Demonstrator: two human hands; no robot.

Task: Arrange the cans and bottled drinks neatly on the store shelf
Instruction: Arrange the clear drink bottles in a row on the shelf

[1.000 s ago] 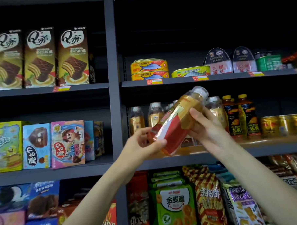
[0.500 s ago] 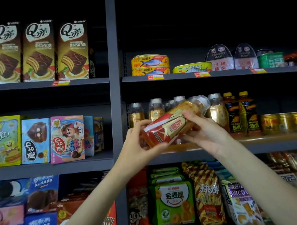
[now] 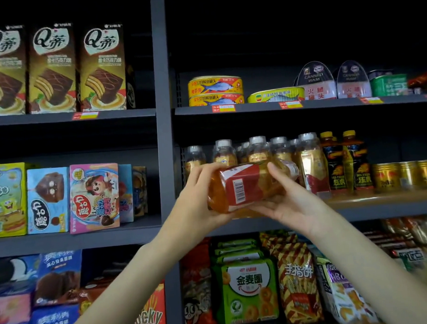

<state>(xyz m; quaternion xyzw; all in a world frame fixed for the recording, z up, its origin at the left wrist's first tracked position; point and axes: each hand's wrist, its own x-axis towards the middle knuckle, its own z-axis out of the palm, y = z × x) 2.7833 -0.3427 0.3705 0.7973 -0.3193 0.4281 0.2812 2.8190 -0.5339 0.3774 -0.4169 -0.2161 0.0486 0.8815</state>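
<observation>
Amber bottle (image 3: 247, 184) lies nearly level before the drinks shelf (image 3: 380, 201), cap toward 3 o'clock. Left hand (image 3: 197, 199) curls round its base; right hand (image 3: 290, 202) cups its neck end from below, thumb on top. More bottles (image 3: 258, 150) stand upright behind, gold cans (image 3: 406, 175) at 3 o'clock.

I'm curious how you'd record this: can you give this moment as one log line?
step: shelving drink | left hand: grips bottle base | right hand: holds cap end | bottle: sideways, off shelf
</observation>
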